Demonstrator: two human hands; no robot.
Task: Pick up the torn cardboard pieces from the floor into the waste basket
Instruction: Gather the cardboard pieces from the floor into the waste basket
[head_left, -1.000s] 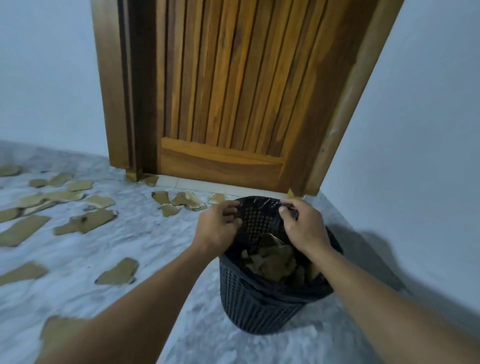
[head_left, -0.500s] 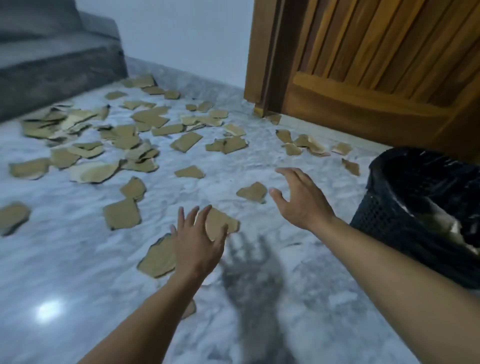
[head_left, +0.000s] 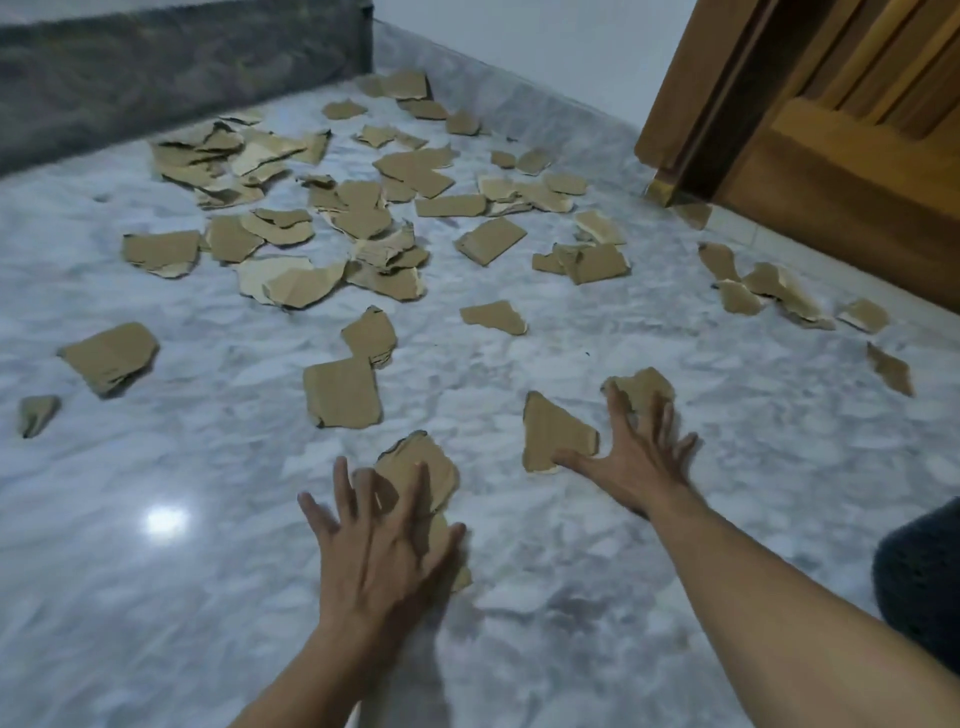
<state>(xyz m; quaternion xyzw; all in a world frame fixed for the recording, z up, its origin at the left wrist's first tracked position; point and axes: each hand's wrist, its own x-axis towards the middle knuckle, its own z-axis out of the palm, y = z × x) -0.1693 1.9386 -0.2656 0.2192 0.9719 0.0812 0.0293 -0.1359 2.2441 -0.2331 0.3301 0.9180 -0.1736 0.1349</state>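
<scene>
Dozens of torn cardboard pieces (head_left: 343, 389), brown, ragged-edged, lie scattered over the grey marble floor (head_left: 156, 597), thickest toward the dark step (head_left: 156, 78) at the far side; a thinner trail runs along the foot of the wooden door (head_left: 857, 171).

Left hand (head_left: 379, 561): fingers spread wide, palm down over the nearest piece (head_left: 421, 467), likely flattened so to rake or pin it before lifting.

Right hand (head_left: 636, 462): fingers splayed, fingertips on a small scrap (head_left: 641, 387), thumb touching a triangular piece (head_left: 550, 434); the wide span seems meant to draw both together.

Waste basket (head_left: 924, 577): dark mesh, only its side shows at the right edge, close by the right arm, presumably for short carries. Neither hand yet holds a piece.
</scene>
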